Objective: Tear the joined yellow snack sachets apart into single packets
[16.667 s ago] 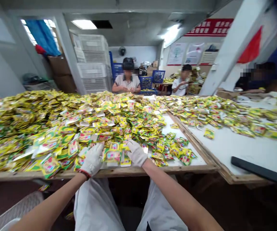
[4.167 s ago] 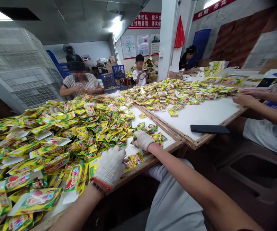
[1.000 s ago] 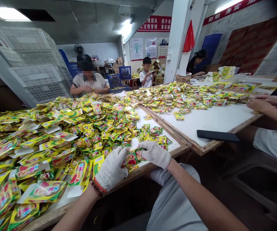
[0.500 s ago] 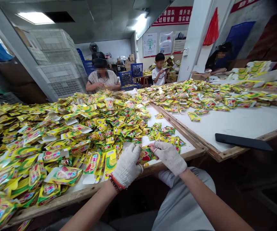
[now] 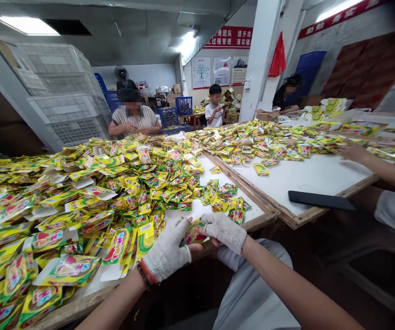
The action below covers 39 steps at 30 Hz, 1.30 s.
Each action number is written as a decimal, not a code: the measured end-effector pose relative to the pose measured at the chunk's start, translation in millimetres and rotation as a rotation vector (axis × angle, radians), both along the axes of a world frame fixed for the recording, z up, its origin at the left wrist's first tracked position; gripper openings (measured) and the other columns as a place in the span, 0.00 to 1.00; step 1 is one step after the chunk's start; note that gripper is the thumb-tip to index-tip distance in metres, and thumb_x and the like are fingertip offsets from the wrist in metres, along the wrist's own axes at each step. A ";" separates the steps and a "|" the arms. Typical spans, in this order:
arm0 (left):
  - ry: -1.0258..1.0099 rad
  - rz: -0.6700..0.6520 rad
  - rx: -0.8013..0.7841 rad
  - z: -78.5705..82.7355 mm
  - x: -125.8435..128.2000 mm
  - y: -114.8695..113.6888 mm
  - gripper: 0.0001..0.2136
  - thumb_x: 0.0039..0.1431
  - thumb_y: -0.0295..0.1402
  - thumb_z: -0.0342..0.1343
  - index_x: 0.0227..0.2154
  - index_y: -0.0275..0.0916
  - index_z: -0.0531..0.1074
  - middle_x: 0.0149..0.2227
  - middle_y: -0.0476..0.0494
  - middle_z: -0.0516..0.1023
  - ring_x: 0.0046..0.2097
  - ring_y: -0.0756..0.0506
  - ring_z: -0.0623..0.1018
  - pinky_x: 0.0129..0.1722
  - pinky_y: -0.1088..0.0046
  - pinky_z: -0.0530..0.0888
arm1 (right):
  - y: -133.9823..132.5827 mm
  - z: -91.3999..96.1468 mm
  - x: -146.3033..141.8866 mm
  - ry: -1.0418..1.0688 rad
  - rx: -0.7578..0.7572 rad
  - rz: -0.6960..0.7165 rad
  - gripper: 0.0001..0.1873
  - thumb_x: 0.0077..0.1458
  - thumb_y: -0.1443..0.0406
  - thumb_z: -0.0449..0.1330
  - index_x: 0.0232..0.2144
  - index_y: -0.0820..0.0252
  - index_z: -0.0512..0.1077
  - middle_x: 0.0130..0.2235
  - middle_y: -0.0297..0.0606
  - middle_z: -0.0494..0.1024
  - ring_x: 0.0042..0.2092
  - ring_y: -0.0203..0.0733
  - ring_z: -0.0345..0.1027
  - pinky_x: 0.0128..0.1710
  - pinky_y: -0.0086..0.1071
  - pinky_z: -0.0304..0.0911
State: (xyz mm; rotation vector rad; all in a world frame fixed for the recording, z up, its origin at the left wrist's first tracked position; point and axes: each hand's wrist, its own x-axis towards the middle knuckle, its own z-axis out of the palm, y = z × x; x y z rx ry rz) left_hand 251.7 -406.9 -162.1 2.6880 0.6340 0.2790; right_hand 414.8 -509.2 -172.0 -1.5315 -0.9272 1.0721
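Observation:
Both my hands wear white knitted gloves with bare fingertips and meet at the table's front edge. Between them is a small red, green and yellow candy packet (image 5: 194,233), partly covered by the fingers. My left hand (image 5: 168,250) has it between thumb and fingers at its left side. My right hand (image 5: 225,230) is closed on its right end. Left of my left hand, an upright yellow carton (image 5: 145,239) leans beside a printed carton (image 5: 117,247) with an open white flap. Just beyond my hands lie loose small sachets (image 5: 227,197).
A large heap of printed cartons (image 5: 70,220) covers the left of the table. A wooden rail (image 5: 237,183) divides it from the right-hand table, where a black phone-like slab (image 5: 317,200) overhangs the edge. A co-worker's arm (image 5: 372,160) reaches in from the right; other people sit farther back.
The view has swung right, so the scene sits farther left. My left thumb stands farther from the fingers, and the packet is tilted differently. At the right, a co-worker's arm has come further into view.

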 end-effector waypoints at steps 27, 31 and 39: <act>-0.510 0.539 -0.754 3.0 -0.5 81.2 0.18 0.47 0.43 0.51 0.40 0.39 0.62 0.33 0.50 0.74 0.29 0.59 0.71 0.30 0.84 0.70 | 105.2 -4.5 75.8 -0.535 0.016 -0.365 0.17 0.43 0.66 0.60 0.39 0.64 0.71 0.44 0.45 0.74 0.46 0.37 0.65 0.49 0.30 0.59; -0.689 0.550 -0.899 -7.4 1.0 63.1 0.19 0.42 0.45 0.57 0.32 0.36 0.64 0.25 0.54 0.68 0.23 0.63 0.65 0.22 0.89 0.62 | 65.2 4.7 52.4 -0.473 0.073 -0.305 0.18 0.46 0.56 0.57 0.36 0.64 0.70 0.34 0.36 0.75 0.34 0.28 0.65 0.35 0.23 0.61; -0.911 0.487 -1.193 -2.4 24.9 11.2 0.19 0.40 0.40 0.60 0.33 0.37 0.61 0.31 0.51 0.73 0.32 0.58 0.75 0.38 0.77 0.76 | 35.7 2.0 -25.5 0.136 0.163 -0.145 0.23 0.39 0.57 0.63 0.35 0.61 0.61 0.25 0.28 0.71 0.20 0.26 0.62 0.17 0.19 0.56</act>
